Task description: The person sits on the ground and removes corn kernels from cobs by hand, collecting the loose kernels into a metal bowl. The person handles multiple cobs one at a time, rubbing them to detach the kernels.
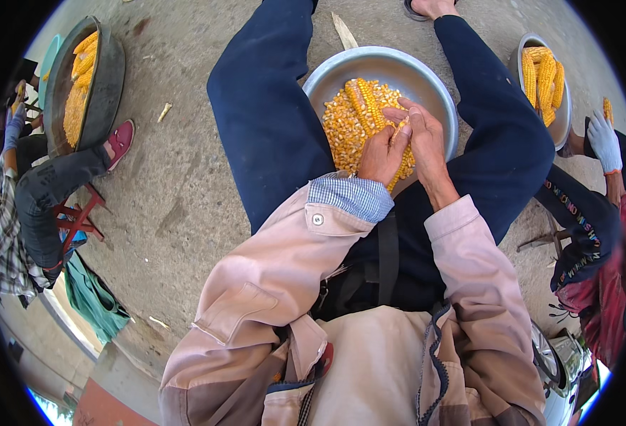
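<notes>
Between my legs rests a round metal basin [379, 52] holding loose yellow corn kernels [339, 125] and some corn cobs [365, 104] lying on them. Over the basin's near right part my hands meet. My left hand [385, 154] and my right hand [427, 141] are closed around a small piece of corn cob [400, 128] with kernels on it, mostly hidden by the fingers.
A dark tub [111, 74] of cobs and kernels stands at left beside a seated person in a plaid shirt [12, 229]. At right, another metal basin [564, 128] holds cobs, near a person's gloved hand [605, 141]. Beyond my basin lies a pale pointed piece [344, 31].
</notes>
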`<state>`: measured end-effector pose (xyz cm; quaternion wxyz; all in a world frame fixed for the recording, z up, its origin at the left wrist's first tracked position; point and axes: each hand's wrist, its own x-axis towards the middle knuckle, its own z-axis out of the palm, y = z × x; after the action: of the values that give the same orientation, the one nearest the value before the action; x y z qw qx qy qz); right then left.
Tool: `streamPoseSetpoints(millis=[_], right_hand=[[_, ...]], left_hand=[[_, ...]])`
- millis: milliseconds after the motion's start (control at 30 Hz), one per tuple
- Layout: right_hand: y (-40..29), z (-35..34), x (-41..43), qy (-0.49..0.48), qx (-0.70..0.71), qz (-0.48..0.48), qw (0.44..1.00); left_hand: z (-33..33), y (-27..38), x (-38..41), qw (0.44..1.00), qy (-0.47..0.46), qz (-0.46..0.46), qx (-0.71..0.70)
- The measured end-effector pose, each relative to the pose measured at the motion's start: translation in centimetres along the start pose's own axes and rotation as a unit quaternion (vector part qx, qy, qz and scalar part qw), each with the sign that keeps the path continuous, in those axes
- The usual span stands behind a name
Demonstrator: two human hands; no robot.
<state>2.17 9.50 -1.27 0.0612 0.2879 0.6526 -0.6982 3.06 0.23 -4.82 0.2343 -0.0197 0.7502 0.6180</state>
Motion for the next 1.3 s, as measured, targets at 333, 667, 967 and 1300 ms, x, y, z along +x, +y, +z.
streamPoseSetpoints(millis=[333,667,967,1300], right_hand=[[0.9,0.4,-0.3,-0.009,0.017,-0.013,1.0],[1.2,-0.5,0.9,0.018,0.165,0.067,0.984],[1.2,-0.3,0.4,0.033,0.126,0.072,0.989],[1.7,-0.8,1.1,0.068,0.176,0.091,0.978]], left_hand=[[0.2,-1.0,0.2,0.997,0.053,-0.019,-0.047],[0.4,-2.7,-0.5,0.964,-0.09,-0.077,-0.237],[-0.1,-1.3,-1.1,0.928,-0.105,-0.124,-0.335],[0.6,-2.3,-1.5,0.965,-0.094,-0.1,-0.224]])
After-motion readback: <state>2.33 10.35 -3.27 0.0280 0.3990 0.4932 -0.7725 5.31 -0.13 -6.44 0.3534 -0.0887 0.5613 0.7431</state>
